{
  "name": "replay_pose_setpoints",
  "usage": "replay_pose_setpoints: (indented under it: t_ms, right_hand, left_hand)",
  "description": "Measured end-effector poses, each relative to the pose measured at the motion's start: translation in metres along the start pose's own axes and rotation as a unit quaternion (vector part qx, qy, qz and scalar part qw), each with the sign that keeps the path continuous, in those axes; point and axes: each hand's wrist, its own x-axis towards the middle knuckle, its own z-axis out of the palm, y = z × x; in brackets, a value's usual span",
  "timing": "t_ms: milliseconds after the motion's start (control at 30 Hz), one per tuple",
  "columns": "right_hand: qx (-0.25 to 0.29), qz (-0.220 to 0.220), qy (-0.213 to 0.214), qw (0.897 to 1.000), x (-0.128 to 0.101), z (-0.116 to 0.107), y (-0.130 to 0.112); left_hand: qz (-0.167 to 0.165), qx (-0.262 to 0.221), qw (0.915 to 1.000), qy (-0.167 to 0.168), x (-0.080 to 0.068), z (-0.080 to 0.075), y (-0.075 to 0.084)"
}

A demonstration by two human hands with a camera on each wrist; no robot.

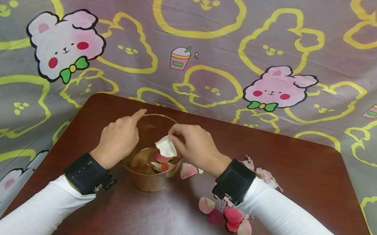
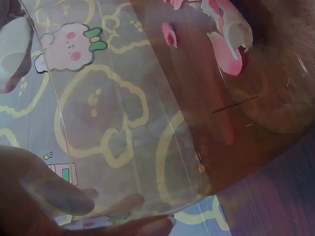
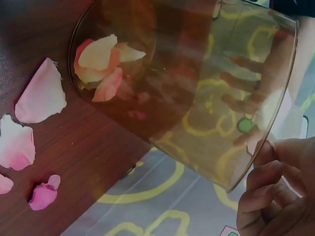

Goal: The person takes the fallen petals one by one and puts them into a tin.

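A see-through amber glass vase (image 1: 147, 184) stands on the table with its wide mouth up. My left hand (image 1: 118, 138) holds its left side, index finger stretched along the rim; through the glass in the right wrist view, the other fingers (image 3: 241, 83) lie against the wall. Over the mouth, my right hand (image 1: 196, 143) pinches a cream-white petal (image 1: 167, 147) between thumb and fingertips. Several pink, cream and red petals (image 3: 98, 59) rest at the bottom of the vase.
Beside the vase lies a pink-and-white petal (image 1: 188, 171). Loose pink and red petals (image 1: 233, 216) are scattered below my right forearm, with paler blossoms (image 1: 267, 177) behind the wrist. A patterned cloth (image 1: 219, 23) hangs behind the brown table (image 1: 162, 229).
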Motion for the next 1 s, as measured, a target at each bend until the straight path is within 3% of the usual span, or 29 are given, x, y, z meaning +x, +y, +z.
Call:
replay_pose_setpoints:
  t_ms: [333, 600, 1000]
  right_hand:
    - [-0.040, -0.016, -0.030, 0.999, -0.002, 0.005, -0.006]
    - [-0.034, -0.022, -0.044, 0.998, -0.003, 0.004, -0.008]
    - [-0.003, -0.018, -0.020, 1.000, -0.003, -0.005, 0.001]
  left_hand:
    - [-0.002, 0.001, 1.0000, -0.003, 0.000, -0.001, 0.001]
    - [-0.003, 0.000, 1.0000, -0.008, 0.000, -0.002, 0.001]
    - [-0.001, -0.002, 1.0000, -0.002, 0.000, -0.001, 0.001]
